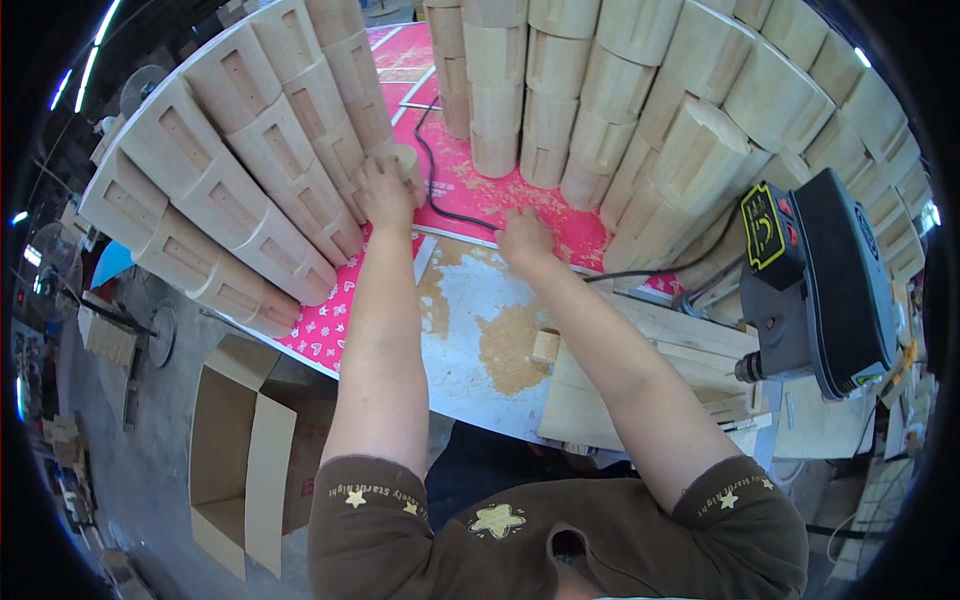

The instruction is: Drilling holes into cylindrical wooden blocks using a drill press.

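Observation:
My left hand [385, 195] is closed around a pale wooden block [408, 168] with a rounded top, at the inner end of the left stack. That stack of wooden blocks [262, 150] stands several layers high, and many of its blocks show a rectangular recess. Further right, my right hand [525, 238] is low over the front of the pink sheet, its fingers curled. A black cable [428, 150] runs up to these fingers and comes out again under the forearm. The hand seems to grip it, though the fingertips are partly hidden.
A bench drill [820, 285] stands at the right, beside tall block stacks [690, 150]. Sawdust [510, 350] lies on the white board and pink sheet [470, 180]. Planks [610, 390] lie under my right forearm. On the left floor is an open cardboard box [225, 440].

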The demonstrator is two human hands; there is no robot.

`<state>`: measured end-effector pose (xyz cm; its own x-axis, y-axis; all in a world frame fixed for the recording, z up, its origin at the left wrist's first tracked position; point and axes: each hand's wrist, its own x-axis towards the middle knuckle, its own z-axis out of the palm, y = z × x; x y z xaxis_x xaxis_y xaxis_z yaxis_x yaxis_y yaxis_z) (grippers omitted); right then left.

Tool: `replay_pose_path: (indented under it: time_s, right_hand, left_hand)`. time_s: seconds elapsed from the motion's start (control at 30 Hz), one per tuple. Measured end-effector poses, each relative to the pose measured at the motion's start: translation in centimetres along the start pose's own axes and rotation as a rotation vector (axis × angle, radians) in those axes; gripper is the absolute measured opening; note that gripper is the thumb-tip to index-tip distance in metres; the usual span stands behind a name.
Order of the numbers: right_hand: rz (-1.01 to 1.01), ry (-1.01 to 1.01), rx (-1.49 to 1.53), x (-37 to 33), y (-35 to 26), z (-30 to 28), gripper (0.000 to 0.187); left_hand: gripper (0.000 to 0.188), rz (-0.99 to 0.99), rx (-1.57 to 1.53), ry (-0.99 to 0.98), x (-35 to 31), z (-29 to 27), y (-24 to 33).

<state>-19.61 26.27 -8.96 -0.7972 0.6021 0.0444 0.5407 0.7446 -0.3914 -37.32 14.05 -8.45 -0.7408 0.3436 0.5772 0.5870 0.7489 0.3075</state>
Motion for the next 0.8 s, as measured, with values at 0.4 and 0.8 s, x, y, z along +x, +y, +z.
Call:
replay_pose_path:
  time_s: [0.4, 0.8]
  right_hand:
    - [-0.577, -0.377, -0.004, -17.6, -3.8, -14.9, 0.017]
    - [-0.659, -0.068, 0.113, -34.1, 5.0, -28.0, 0.014]
  left_hand:
    - [0.025, -0.155, -1.086, 0.211, -4.5, -9.4, 11.0]
    - [0.054, 0.188, -1.123, 0.002, -4.2, -14.3, 29.7]
